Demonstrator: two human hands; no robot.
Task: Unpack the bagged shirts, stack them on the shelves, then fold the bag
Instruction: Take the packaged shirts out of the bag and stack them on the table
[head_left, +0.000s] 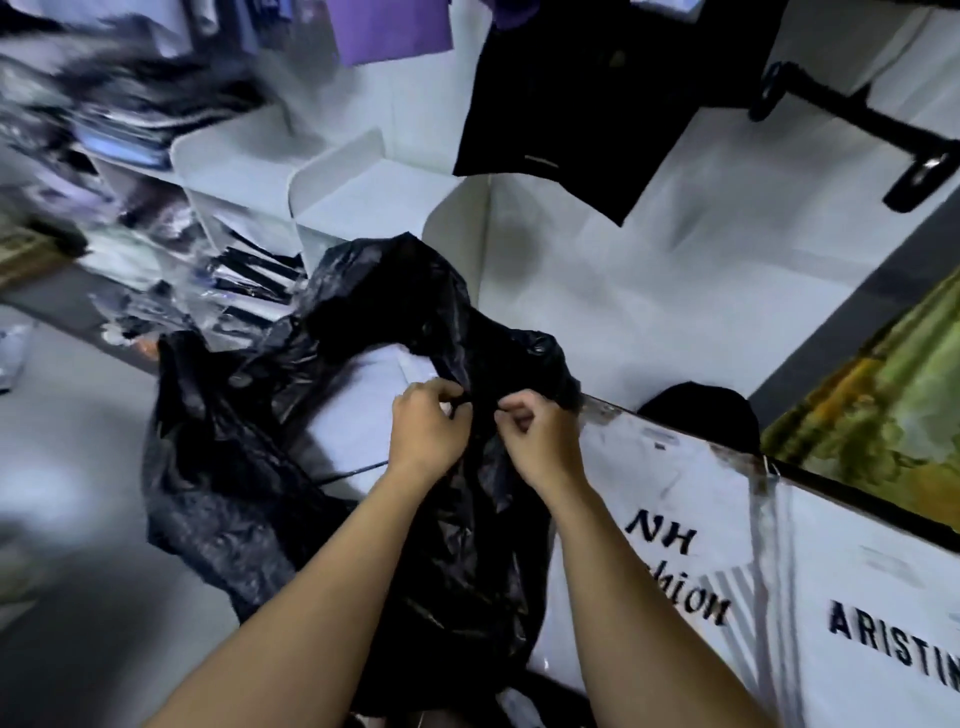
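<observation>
Head view, looking down. At centre frame we see a black plastic bag (363, 467), crumpled and partly opened, spreading from the middle of the frame toward the lower left. Both bare forearms enter from the bottom edge and meet at the bag's upper portion. The left hand (428, 426) has its grip closed, fingers curled around a pinch of the black film near a knotted or bunched part of the bag. The right hand (540, 441), just beside it, has its grip likewise closed on the same film, the two hands nearly touching. Through the bag's opening, left of the hands, we see a pale flat surface, apparently a packaged white shirt (374, 395) lying inside; its details are too blurred to tell.

At lower right lies a clear-wrapped white shirt package (779, 561) printed with dark lettering, partly covered by the bag's right edge. In the upper left, white shelves (332, 176) carry stacks of folded garments (119, 130), strongly blurred. A black garment (597, 104) hangs at upper centre, with a purple one (389, 26) at the top edge. A black wall rail (857, 119) crosses the upper right corner.
</observation>
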